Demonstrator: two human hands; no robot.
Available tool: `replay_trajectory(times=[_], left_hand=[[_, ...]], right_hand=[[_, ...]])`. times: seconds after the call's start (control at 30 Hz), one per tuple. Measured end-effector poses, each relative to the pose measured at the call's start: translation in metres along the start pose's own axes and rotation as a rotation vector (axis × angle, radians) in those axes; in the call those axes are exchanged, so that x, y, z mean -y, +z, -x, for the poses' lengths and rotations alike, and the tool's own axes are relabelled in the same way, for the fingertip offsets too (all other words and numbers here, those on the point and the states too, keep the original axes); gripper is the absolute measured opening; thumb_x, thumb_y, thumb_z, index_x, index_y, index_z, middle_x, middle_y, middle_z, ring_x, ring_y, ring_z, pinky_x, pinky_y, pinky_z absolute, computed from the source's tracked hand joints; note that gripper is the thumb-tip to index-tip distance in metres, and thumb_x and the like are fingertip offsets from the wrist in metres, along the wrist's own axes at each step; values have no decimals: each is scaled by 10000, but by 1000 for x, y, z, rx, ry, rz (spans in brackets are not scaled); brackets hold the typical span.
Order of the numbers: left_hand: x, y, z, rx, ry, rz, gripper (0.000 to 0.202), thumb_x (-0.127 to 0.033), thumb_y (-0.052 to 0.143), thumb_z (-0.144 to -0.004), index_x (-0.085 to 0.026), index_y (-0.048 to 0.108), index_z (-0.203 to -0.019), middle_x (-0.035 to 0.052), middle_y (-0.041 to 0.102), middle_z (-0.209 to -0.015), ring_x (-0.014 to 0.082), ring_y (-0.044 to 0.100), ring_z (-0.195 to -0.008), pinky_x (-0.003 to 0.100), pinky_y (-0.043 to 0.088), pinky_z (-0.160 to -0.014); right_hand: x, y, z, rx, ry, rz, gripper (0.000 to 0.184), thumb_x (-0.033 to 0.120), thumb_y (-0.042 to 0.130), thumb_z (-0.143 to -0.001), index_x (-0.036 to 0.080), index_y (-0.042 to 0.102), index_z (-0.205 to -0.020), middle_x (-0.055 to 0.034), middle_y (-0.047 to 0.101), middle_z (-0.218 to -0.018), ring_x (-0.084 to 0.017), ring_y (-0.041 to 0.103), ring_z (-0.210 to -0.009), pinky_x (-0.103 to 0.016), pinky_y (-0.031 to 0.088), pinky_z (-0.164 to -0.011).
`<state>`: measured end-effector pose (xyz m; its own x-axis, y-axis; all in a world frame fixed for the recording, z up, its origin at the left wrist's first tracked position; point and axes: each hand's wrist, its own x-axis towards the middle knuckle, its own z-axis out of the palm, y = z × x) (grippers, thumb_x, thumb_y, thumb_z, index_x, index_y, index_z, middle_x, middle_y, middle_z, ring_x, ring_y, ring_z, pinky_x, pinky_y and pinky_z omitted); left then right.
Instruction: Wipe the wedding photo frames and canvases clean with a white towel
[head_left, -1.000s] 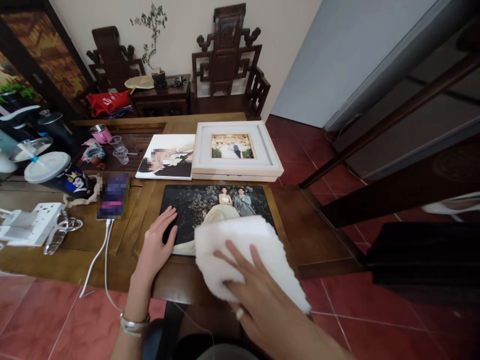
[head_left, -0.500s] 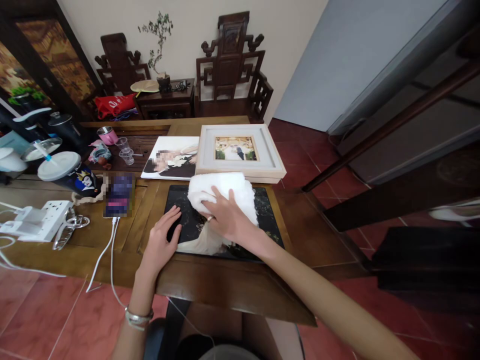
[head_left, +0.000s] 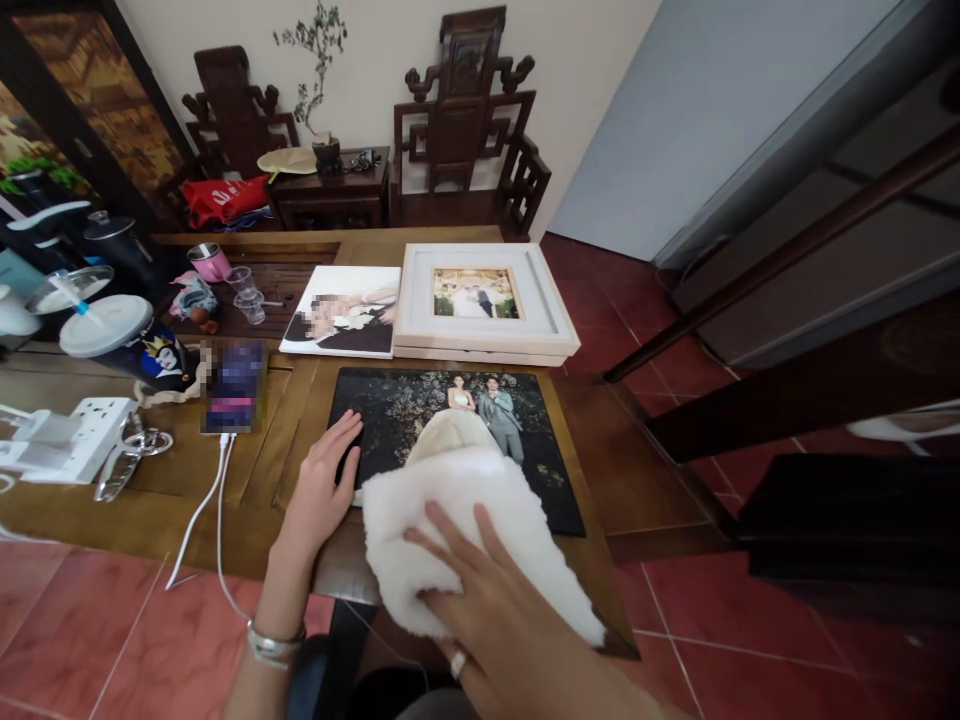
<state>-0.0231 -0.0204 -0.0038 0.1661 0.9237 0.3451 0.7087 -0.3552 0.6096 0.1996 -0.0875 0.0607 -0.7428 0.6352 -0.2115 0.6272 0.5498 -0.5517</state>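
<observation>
A dark photo panel point(head_left: 390, 405) lies flat on the wooden table, printed with two people standing, one in a wide pale gown. My left hand point(head_left: 328, 480) rests on its left edge, fingers stretched out and holding nothing. A fluffy white towel point(head_left: 450, 485) covers the panel's lower part and reaches past the table's front edge. My right hand point(head_left: 487, 590) is on the towel, fingers spread and sunk into the pile, with the thumb bent against it. What lies beneath the towel is hidden.
Behind the panel are a white-edged photo print point(head_left: 341, 310) and a light wooden picture frame point(head_left: 487, 345). To the left are a phone point(head_left: 234, 388) with a white cable, a power strip point(head_left: 94, 430), a clear hair claw point(head_left: 127, 460), a lidded cup point(head_left: 142, 345) and a pink mug point(head_left: 210, 262).
My right hand has drawn the towel toward me, from the panel's upper middle to its front edge. The towel is spread wider, and the printed couple shows. My left hand has stayed in place.
</observation>
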Motion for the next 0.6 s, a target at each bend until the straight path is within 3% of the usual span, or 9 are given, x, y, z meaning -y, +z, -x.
replay_trajectory(times=[0.13,0.33,0.47,0.6], left_hand=[[0,0,0,-1,-1,-1,346,-197,424,-940,-175,562,-1256,111,556,-1353,221,457,-1316,454,378,-1103],[1,1,0,-13,7,10,343,-191,436,-932,-179,576,-1244,109,565,-1343,221,471,-1305,447,386,-1098],[1,1,0,-10,5,-6,334,-206,430,-936,-181,585,-1231,107,569,-1340,221,470,-1306,441,384,-1097],[-1,0,1,46,-24,-49,403,-236,397,-955,-185,481,-1346,107,465,-1440,216,368,-1376,438,327,-1124]], right_hand=[[-1,-14,-10,-12,16,-14,469,63,450,-758,207,622,-1170,-74,422,-1470,-339,173,-1421,-672,140,-1101],[-37,-40,-75,-174,78,141,437,85,417,-826,144,583,-1227,-139,557,-1332,-365,243,-1392,-683,208,-1057],[-62,-47,-114,-317,134,268,421,94,412,-854,143,569,-1241,-152,467,-1421,-372,199,-1405,-697,176,-1054],[-59,-39,-117,-344,171,330,418,119,455,-860,164,572,-1259,-138,369,-1493,-406,170,-1405,-711,160,-1051]])
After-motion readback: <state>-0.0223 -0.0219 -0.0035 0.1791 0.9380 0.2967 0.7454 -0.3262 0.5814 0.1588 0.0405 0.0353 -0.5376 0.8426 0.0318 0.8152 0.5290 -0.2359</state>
